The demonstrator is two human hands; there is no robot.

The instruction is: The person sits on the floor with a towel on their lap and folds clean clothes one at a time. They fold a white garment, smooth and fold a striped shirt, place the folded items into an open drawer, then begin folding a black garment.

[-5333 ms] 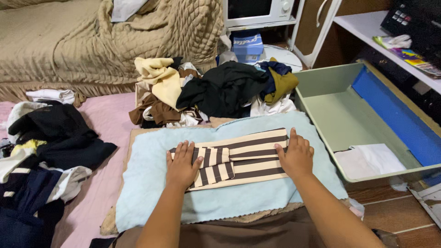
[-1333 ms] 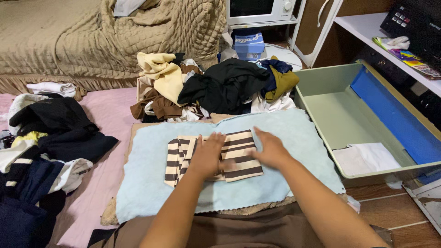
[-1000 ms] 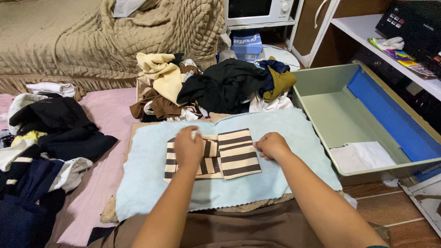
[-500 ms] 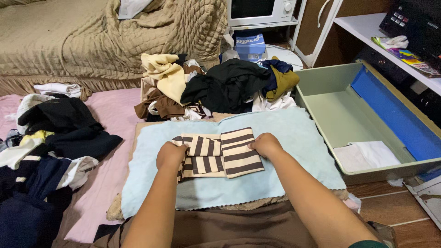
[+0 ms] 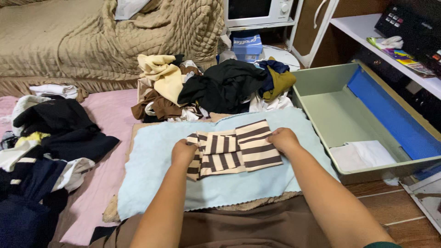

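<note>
Bare forearms, no watch or rings on left hand (image 5: 183, 153) or right hand (image 5: 284, 140); dark green sleeve edge at right elbow.

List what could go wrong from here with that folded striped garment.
1. The striped garment is held only at its edges by the left hand and right hand; its loose left flaps may spring open.
2. Sliding it could bunch the light blue towel beneath.
</note>
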